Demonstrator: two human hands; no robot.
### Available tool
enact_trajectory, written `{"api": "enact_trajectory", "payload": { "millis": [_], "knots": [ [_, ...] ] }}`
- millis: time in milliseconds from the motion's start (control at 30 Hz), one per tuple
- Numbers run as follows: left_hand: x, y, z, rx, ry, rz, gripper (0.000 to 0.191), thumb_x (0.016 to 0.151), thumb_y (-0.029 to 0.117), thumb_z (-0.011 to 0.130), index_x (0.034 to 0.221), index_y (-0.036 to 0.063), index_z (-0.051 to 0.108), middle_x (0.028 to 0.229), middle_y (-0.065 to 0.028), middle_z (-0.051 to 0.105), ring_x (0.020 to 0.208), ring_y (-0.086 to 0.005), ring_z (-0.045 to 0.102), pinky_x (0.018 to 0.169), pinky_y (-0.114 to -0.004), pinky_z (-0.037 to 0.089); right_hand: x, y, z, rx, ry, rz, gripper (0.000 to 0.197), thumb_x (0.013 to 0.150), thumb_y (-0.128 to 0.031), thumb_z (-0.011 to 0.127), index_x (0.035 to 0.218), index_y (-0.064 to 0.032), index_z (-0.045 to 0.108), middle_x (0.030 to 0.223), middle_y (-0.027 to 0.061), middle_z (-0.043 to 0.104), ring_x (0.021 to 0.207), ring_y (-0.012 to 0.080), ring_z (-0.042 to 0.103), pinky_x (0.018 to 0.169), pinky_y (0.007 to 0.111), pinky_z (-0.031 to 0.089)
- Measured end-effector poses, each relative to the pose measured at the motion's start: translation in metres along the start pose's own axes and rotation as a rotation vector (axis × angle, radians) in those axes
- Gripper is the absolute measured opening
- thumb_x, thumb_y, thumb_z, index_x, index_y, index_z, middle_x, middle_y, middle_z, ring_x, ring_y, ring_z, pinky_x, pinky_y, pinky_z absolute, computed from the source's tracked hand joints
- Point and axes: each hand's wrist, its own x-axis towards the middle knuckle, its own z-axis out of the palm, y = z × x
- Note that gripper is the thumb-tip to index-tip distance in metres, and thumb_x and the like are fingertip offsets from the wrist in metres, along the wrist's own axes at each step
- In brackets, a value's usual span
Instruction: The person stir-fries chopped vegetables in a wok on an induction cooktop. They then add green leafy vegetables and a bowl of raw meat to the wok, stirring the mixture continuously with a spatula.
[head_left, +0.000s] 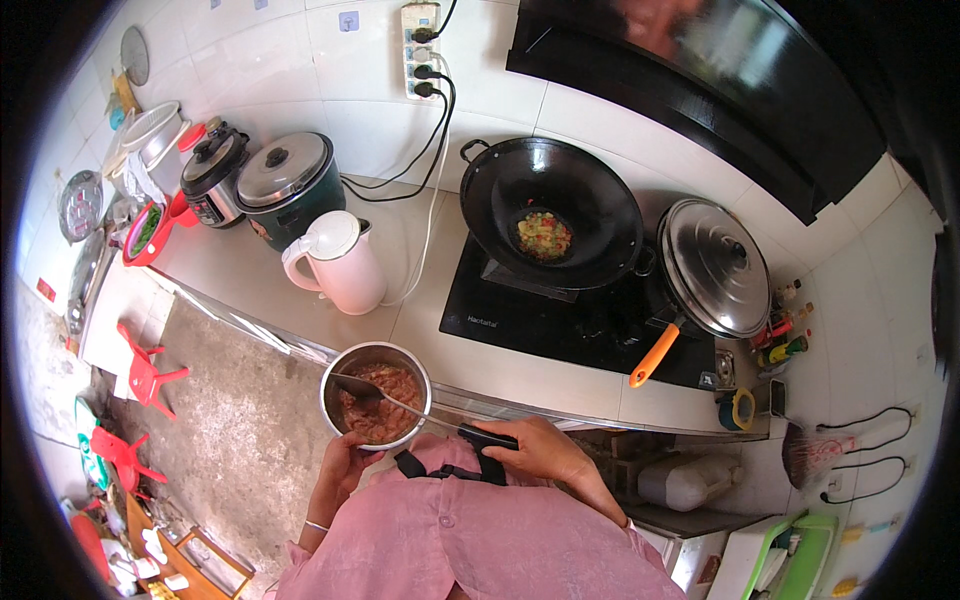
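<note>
My left hand (351, 463) grips the near rim of a steel bowl (328, 405), which I hold in front of my body, before the counter edge. Reddish raw meat (390, 382), apparently minced or finely cut, fills its lower part. My right hand (536, 448) is closed around the black handle of a metal spatula (420, 414); the blade rests in the meat at the bowl's left side. Beyond the bowl, a black wok (592, 202) stands tilted on the stove (517, 330), with chopped yellow, green and red bits (545, 235) at its bottom.
A pink electric kettle (352, 270), a rice cooker (296, 202) and a pressure cooker (215, 176) line the left counter. Right of the wok sits a lidded pan (720, 262) with an orange handle jutting forward. Red stools (146, 375) stand on the floor. A range hood (697, 90) overhangs the stove.
</note>
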Motion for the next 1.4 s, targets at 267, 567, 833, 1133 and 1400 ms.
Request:
{"api": "enact_trajectory", "payload": {
  "millis": [267, 567, 833, 1133, 1400],
  "knots": [
    [-0.001, 0.001, 0.0, 0.005, -0.006, -0.013, 0.033, 0.082, 0.004, 0.043, 0.112, -0.0088, 0.049, 0.103, -0.0188, 0.063, 0.086, -0.026, 0.064, 0.073, -0.033, 0.058, 0.0, 0.002, 0.002, -0.007, 0.014, -0.037, 0.043, 0.082, -0.028, 0.062, 0.123, -0.0147, 0.057, 0.109, 0.0144, 0.063, 0.093, 0.035, 0.062, 0.079, 0.039, 0.05],
    [-0.002, 0.003, -0.001, 0.022, -0.031, -0.006, 0.036, 0.083, 0.005, 0.043, 0.116, -0.0087, 0.049, 0.107, -0.0185, 0.062, 0.088, -0.0256, 0.064, 0.073, -0.033, 0.057, -0.001, -0.001, 0.003, 0.0, 0.023, -0.028, 0.044, 0.082, -0.028, 0.063, 0.123, -0.0132, 0.057, 0.11, 0.0143, 0.062, 0.095, 0.0342, 0.062, 0.08, 0.038, 0.05],
    [0.002, 0.0, -0.007, 0.011, -0.043, -0.002, 0.036, 0.083, 0.005, 0.044, 0.115, -0.0085, 0.049, 0.105, -0.018, 0.063, 0.088, -0.0251, 0.064, 0.073, -0.034, 0.057, -0.002, -0.006, 0.003, 0.021, 0.02, -0.01, 0.043, 0.082, -0.027, 0.063, 0.122, -0.0125, 0.057, 0.11, 0.0143, 0.063, 0.094, 0.0338, 0.062, 0.08, 0.037, 0.05],
    [0.005, -0.001, -0.012, -0.01, -0.071, -0.012, 0.037, 0.081, 0.004, 0.045, 0.116, -0.0073, 0.049, 0.105, -0.0182, 0.063, 0.088, -0.0254, 0.064, 0.072, -0.035, 0.058, -0.004, -0.008, 0.006, 0.029, 0.025, 0.038, 0.041, 0.083, -0.028, 0.062, 0.12, -0.0125, 0.058, 0.108, 0.0149, 0.063, 0.093, 0.0346, 0.062, 0.078, 0.038, 0.05],
    [0.003, 0.001, -0.008, 0.006, -0.04, -0.015, 0.035, 0.081, 0.004, 0.044, 0.113, -0.0075, 0.049, 0.104, -0.0177, 0.062, 0.086, -0.0251, 0.064, 0.072, -0.034, 0.057, -0.005, -0.011, 0.005, 0.035, 0.022, 0.053, 0.04, 0.084, -0.032, 0.062, 0.12, -0.0128, 0.059, 0.106, 0.0157, 0.063, 0.09, 0.0359, 0.062, 0.077, 0.038, 0.05]
  ]
}}
